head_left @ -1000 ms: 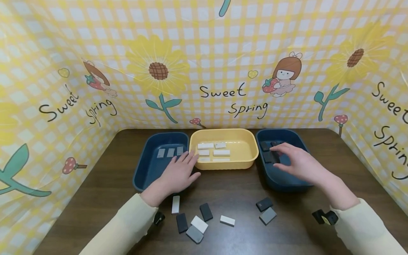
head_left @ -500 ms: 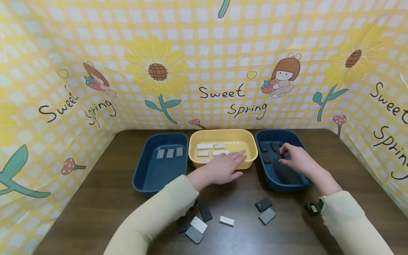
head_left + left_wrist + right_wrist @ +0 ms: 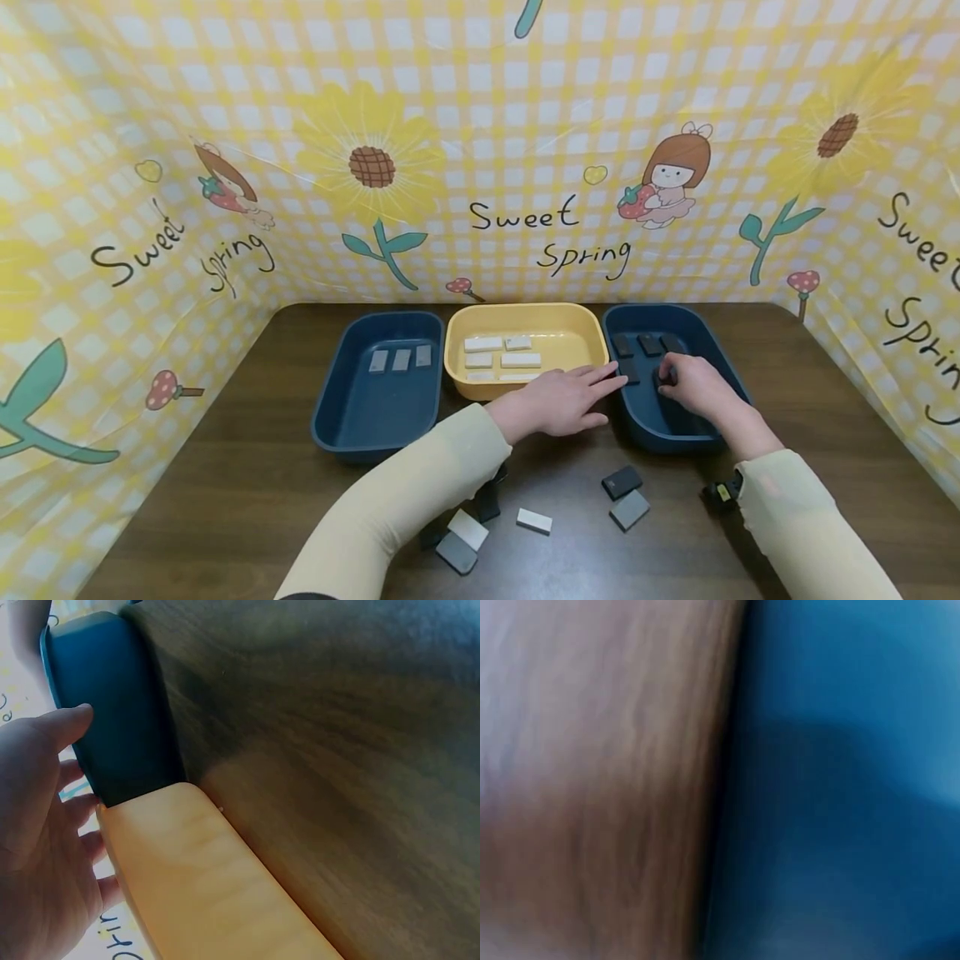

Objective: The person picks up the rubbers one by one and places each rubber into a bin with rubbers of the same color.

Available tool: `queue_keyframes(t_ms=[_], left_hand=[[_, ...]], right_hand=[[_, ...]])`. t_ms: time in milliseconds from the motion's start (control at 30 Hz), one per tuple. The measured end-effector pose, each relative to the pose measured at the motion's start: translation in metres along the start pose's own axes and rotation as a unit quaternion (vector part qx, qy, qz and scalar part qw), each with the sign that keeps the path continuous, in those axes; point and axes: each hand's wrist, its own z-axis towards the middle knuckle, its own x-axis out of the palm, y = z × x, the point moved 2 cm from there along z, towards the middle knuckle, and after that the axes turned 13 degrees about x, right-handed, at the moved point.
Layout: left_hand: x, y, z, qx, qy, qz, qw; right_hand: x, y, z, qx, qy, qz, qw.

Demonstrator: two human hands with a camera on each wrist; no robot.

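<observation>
In the head view my right hand (image 3: 697, 385) reaches into the right blue bin (image 3: 652, 433), thumb and forefinger pinching a small black block (image 3: 663, 380) that they mostly cover. Beside it in the bin lie several black blocks (image 3: 649, 344). My left hand (image 3: 562, 402) has its fingers stretched out across the front right corner of the yellow bin (image 3: 525, 310), fingertips by the right blue bin's left rim. Nothing is held in it. The left wrist view shows the same hand (image 3: 45, 825) beside both bins. The right wrist view is blurred, without a visible hand.
White blocks (image 3: 521, 360) sit in the yellow bin. The left blue bin (image 3: 375, 417) contains three grey blocks (image 3: 401, 360). On the table in front lie loose white (image 3: 534, 522), black (image 3: 622, 482) and grey blocks (image 3: 630, 510); my left sleeve (image 3: 420, 492) covers part of that area.
My left hand has moved right, from the left blue bin across the yellow bin to the right bin's edge. My right hand has shifted slightly within its bin, its fingers drawn closer together.
</observation>
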Motion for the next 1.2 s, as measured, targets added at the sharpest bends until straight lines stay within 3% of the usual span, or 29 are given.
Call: queue_keyframes(t_ms=[133, 333, 567, 867, 1200], left_hand=[[0.0, -0.001, -0.001, -0.008, 0.001, 0.0, 1.0], [0.0, -0.003, 0.0, -0.011, 0.006, 0.01, 0.9999], [0.003, -0.007, 0.004, -0.014, 0.016, 0.023, 0.9995], [0.003, -0.005, 0.0, -0.02, 0.019, 0.019, 0.9994], [0.003, -0.004, -0.001, -0.02, 0.016, 0.015, 0.9996]], right_hand=[[0.0, 0.002, 0.003, -0.003, -0.017, -0.02, 0.9997], [-0.002, 0.007, 0.001, 0.002, -0.001, -0.039, 0.9992], [-0.009, 0.01, -0.021, -0.05, 0.022, -0.117, 0.9916], [-0.005, 0.01, -0.029, -0.078, 0.087, -0.099, 0.9882], [0.005, 0.009, -0.019, -0.058, 0.086, -0.095, 0.99]])
